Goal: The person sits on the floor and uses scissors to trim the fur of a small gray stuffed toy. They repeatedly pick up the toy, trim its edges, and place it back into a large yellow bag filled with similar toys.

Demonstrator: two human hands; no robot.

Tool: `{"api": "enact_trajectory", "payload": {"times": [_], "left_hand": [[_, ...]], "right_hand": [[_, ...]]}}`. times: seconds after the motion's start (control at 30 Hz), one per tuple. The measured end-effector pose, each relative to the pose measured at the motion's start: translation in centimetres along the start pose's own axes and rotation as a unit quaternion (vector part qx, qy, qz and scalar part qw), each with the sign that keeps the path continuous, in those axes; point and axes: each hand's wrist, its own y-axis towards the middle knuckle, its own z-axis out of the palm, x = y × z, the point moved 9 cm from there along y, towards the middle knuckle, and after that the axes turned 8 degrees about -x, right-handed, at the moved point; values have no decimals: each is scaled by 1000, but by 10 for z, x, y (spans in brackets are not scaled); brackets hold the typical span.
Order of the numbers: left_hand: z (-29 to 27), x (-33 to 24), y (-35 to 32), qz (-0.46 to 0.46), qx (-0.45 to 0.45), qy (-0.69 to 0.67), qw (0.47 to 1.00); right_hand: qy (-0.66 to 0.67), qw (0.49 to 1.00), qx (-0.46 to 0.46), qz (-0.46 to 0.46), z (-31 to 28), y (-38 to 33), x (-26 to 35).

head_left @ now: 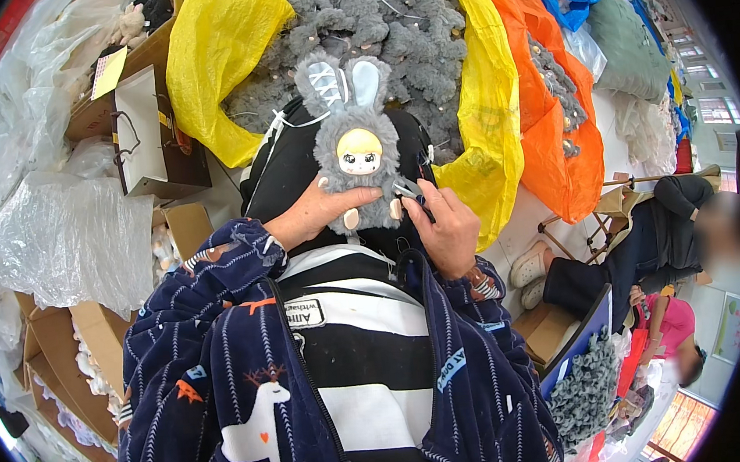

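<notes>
A grey plush rabbit doll with a doll face, yellow fringe and long upright ears rests on my lap, facing up. One ear's lining is crossed by white lacing; the other's is pale blue. My left hand grips the doll's body from the left, its thumb lying across the belly below the face. At the doll's lower right side, my right hand pinches a small dark metal tool that looks like thread snips. Its tips are close to the doll's small arm and foot; whether they touch the fur, I cannot tell.
Beyond my knees, a yellow sack holds a heap of grey plush pieces. An orange sack stands to its right. Cardboard boxes and clear plastic sheeting crowd the left. A seated person and another person are at right.
</notes>
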Motion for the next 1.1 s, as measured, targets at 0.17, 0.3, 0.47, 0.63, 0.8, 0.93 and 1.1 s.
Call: {"api": "enact_trajectory", "payload": {"times": [0.17, 0.3, 0.47, 0.63, 0.8, 0.93, 1.1], "left_hand": [[0, 2, 0, -11, 9, -3, 1000], [2, 3, -1, -23, 18, -5, 1000], [3, -2, -1, -9, 15, -8, 1000], [1, 3, 1, -16, 7, -3, 1000], [1, 4, 1, -19, 7, -11, 1000], [1, 4, 1, -16, 12, -10, 1000], [1, 4, 0, -20, 9, -12, 1000]], "right_hand": [[44, 998, 11, 40, 6, -2, -6], [321, 903, 51, 279, 28, -15, -35], [315, 918, 6, 239, 21, -12, -37], [103, 987, 24, 120, 11, -7, -22], [78, 993, 12, 84, 6, -5, -15], [42, 998, 10, 43, 6, -3, -9], [39, 999, 19, 8, 5, -3, -3]]}}
